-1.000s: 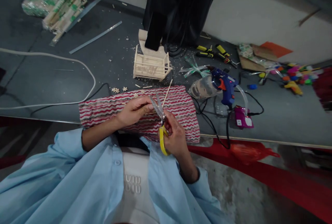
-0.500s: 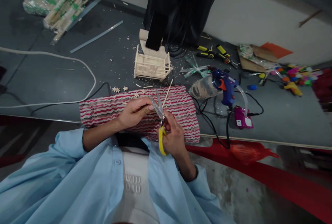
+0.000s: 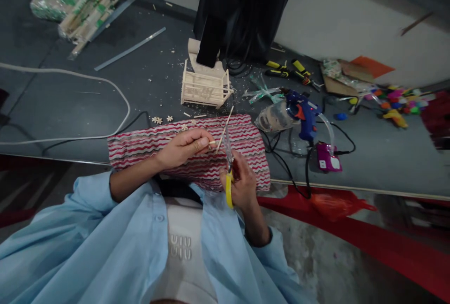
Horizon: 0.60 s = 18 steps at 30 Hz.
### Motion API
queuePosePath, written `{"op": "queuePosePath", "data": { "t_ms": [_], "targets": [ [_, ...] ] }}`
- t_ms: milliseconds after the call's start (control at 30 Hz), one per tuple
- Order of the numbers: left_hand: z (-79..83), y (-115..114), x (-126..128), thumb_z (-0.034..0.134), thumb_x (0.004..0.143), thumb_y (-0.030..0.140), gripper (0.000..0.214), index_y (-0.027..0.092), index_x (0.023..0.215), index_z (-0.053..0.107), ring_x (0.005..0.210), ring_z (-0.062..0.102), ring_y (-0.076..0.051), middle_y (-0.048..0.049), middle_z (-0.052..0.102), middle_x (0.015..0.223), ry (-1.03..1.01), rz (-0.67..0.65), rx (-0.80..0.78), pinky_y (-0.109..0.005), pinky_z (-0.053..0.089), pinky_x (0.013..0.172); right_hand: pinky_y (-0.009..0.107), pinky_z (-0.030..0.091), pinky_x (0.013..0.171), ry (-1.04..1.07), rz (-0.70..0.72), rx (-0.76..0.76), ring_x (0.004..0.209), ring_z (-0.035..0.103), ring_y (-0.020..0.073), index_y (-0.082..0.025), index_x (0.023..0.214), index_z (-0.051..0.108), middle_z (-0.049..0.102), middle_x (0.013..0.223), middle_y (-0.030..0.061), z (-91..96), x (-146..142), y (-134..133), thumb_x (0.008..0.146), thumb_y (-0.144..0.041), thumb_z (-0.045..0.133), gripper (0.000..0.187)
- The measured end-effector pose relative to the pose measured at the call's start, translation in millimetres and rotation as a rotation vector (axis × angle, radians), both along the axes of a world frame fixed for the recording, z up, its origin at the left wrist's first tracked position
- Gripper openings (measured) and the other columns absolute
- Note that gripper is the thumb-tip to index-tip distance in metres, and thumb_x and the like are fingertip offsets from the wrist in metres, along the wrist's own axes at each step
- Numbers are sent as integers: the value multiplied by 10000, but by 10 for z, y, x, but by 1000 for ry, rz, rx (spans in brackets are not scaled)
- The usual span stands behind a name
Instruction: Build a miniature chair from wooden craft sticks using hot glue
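My left hand (image 3: 184, 147) is closed in a pinch on a thin wooden stick (image 3: 212, 143) over a red-and-white striped cloth (image 3: 140, 147). My right hand (image 3: 241, 184) grips yellow-handled scissors (image 3: 228, 172), blades pointing up and away, just right of the stick's tip and apart from it. A longer loose stick (image 3: 225, 128) lies slanted on the cloth beyond the blades. A small house frame made of wooden sticks (image 3: 205, 89) stands on the grey table behind the cloth.
A blue glue gun (image 3: 303, 114) with black cable and a purple plug box (image 3: 325, 157) lie to the right. Yellow-handled pliers (image 3: 291, 70), colourful bits (image 3: 395, 102), packs of sticks (image 3: 75, 6), a white cable (image 3: 70, 76) and a black bag (image 3: 242, 8) surround the work area.
The scissors have moved right, off the stick; earlier the blades sat against the stick at my left fingertips. A short end of stick now shows past my left fingers.
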<state>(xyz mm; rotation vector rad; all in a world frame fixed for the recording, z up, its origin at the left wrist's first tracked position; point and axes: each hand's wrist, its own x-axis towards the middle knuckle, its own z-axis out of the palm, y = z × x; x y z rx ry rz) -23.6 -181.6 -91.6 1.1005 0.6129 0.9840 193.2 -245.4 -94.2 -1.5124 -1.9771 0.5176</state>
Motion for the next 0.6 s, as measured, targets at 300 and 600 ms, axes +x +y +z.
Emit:
{"op": "queuePosePath", "data": {
  "t_ms": [300,600],
  "targets": [
    [-30,-13,-33,716,866,604,446,159,895,720,713,545,-109,-30,637,811,-58,-46,0,-209,465,648,350,591,743,-6,135,-23,769,671,195,-249,1365,597,752,1030,51,39,-60,19,857,-213,614,509],
    [-43,27,-60,645,914,616,479,149,833,717,705,563,-116,-45,657,809,11,-32,144,-222,472,660,386,609,840,-56,146,19,910,712,233,-249,1408,573,757,1153,78,38,-56,28,856,-187,620,558]
  ]
}}
